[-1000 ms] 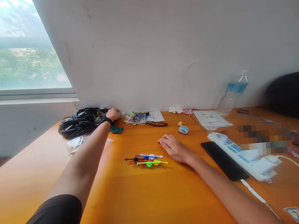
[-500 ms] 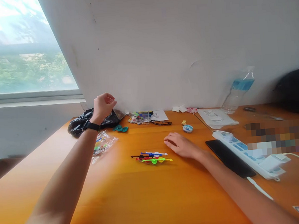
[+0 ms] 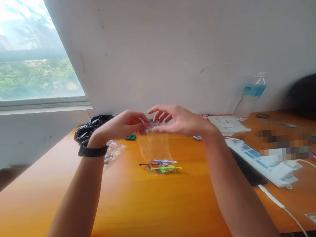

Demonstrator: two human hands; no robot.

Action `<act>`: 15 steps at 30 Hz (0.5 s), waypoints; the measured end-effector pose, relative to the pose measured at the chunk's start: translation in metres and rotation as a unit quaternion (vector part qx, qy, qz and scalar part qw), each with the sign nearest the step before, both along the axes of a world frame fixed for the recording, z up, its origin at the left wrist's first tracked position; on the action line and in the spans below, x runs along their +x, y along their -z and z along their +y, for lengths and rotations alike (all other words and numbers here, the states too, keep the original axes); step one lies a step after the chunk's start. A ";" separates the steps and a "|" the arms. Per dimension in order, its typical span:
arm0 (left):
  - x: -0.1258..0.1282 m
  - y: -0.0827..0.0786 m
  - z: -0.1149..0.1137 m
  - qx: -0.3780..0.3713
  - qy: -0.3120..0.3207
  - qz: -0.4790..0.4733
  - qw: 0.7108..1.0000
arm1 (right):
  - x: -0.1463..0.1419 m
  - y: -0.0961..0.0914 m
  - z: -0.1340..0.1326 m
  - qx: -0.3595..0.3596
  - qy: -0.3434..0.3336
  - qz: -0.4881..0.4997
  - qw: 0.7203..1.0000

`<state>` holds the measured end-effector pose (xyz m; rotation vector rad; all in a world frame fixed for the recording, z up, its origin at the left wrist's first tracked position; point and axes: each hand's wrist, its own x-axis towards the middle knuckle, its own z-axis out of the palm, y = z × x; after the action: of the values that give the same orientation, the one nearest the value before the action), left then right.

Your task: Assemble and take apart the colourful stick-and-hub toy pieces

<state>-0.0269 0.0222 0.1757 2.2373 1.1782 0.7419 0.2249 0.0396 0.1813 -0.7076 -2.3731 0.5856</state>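
My left hand (image 3: 129,124), with a black band on the wrist, pinches the top of a clear bag (image 3: 155,146). The bag hangs down over the table, and its lower end overlaps a small pile of coloured plastic arrow spinners (image 3: 163,167). Facing it from the other side is my right hand (image 3: 179,121), fingers curved and apart, its thumb close to the bag's upper edge. Whether that thumb touches the bag is hard to see. Blue, black, red, green and yellow show among the arrows.
Behind my left wrist lie a black plastic bag (image 3: 92,127) and a clear packet (image 3: 113,152) of small coloured parts. At right are a white power strip (image 3: 257,161), a dark flat object (image 3: 248,171), a cable and a water bottle (image 3: 250,97) by the wall.
My left hand has come from the back left to the middle, bringing the clear bag over the arrows. My right hand has lifted off the table toward it.
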 end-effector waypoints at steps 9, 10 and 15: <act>0.000 0.019 0.018 -0.015 0.035 0.006 0.999 | 0.001 0.021 0.029 -0.087 -0.037 -0.048 0.994; 0.000 0.021 0.018 -0.025 0.043 0.002 0.999 | 0.004 0.021 0.029 -0.093 -0.036 -0.051 0.994; 0.002 0.027 0.017 -0.138 0.070 -0.034 0.987 | 0.018 0.017 0.024 -0.086 0.013 -0.021 0.996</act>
<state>-0.0251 0.0394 0.1487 2.0230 1.0115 0.5578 0.2428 0.0639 0.1641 -0.8310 -2.3684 0.7772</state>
